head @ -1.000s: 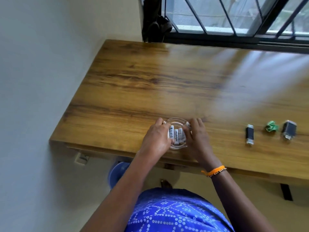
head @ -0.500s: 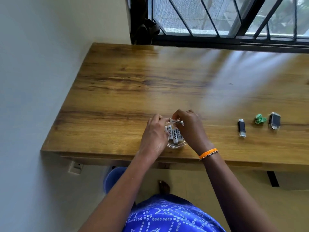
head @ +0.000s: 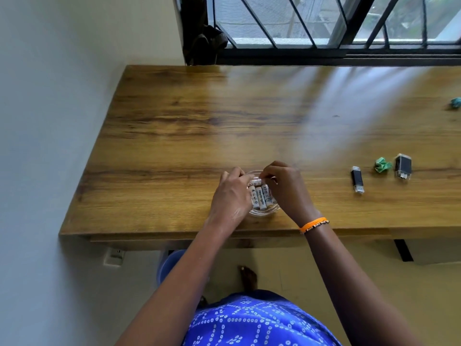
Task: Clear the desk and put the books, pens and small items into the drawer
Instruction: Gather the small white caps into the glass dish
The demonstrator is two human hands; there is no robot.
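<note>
Hiding much of the small clear glass dish (head: 262,213), both hands meet over it near the front edge of the wooden surface (head: 174,136), so its rim shows only in slivers at the front and back. At the far left a pale wall outlet (head: 115,255) sits below the surface, blurred, and a blue rounded thing (head: 167,264) under the front edge is mostly covered by the left arm. The left hand (head: 230,196) curls against the dish's left side; its fingertips lie past the rim and cannot be made out, so whether it grips the glass or only rests against it is unclear. Inside the dish lie several white cylindrical batteries (head: 260,199), side by side, with black print on smooth wrappers. One more battery (head: 256,181) lies crosswise at the back rim, pinched by the curled fingers and thumb of the right hand (head: 287,188), whose wrist wears an orange thread bracelet (head: 314,224). Well to the right a black USB stick (head: 357,179) with a metal end lies flat, then a crumpled green paper ball (head: 383,165), then a dark boxy adapter (head: 403,166) in a clear shell. Another green scrap (head: 456,103) is cut off by the right border. The brown grain looks glossy under window glare.
</note>
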